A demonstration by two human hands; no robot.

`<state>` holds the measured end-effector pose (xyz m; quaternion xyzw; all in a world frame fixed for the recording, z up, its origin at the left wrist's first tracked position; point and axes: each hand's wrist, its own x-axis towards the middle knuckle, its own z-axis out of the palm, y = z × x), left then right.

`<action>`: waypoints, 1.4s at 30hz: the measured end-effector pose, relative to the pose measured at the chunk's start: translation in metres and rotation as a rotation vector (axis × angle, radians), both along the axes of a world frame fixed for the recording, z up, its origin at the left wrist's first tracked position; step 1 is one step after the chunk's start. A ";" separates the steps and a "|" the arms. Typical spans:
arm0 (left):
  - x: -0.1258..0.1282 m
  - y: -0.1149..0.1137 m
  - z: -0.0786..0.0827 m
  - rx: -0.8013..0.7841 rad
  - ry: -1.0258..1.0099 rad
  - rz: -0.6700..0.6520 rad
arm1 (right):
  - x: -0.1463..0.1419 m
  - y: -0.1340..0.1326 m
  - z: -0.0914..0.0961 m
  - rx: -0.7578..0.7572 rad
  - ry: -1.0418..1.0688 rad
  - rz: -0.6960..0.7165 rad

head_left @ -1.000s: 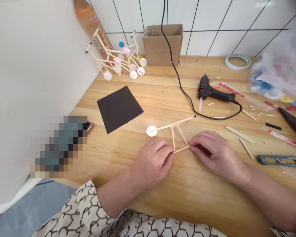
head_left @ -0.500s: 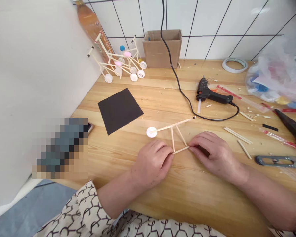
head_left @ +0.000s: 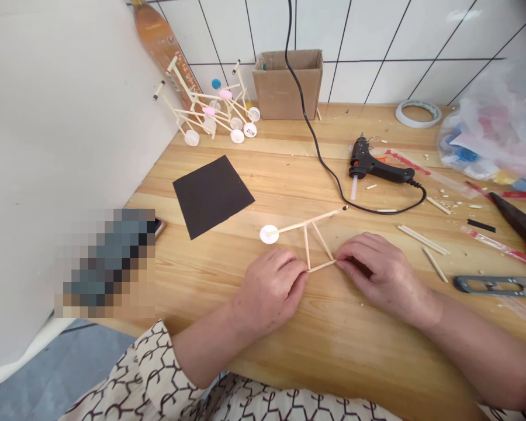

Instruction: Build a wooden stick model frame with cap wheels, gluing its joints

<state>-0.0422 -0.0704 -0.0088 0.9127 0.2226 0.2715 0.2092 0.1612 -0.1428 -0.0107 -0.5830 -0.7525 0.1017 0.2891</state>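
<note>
Left hand (head_left: 272, 287) and right hand (head_left: 383, 273) pinch opposite ends of the short stick (head_left: 321, 267), presumably to steady it against the two struts (head_left: 307, 247) above the surface (head_left: 333, 345).

Cardboard box (head_left: 284, 96) stands open-topped before the white tiled wall (head_left: 359, 32), with a black cable (head_left: 318, 146) hanging across its front. Left of the box: bottle of orange-brown liquid (head_left: 155, 35), tilted in view; right of it, a tape roll (head_left: 414, 123) lying flat, then a clear plastic bag (head_left: 493, 140) with colored contents. Nearer the viewer and left of the box: a black square sheet (head_left: 213, 197), then a pixelated dark object (head_left: 109, 257), identity unreadable.
</note>
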 end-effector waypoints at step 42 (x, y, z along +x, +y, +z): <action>-0.015 0.021 0.023 -0.017 -0.374 0.273 | 0.031 0.006 0.026 0.235 -0.047 -0.359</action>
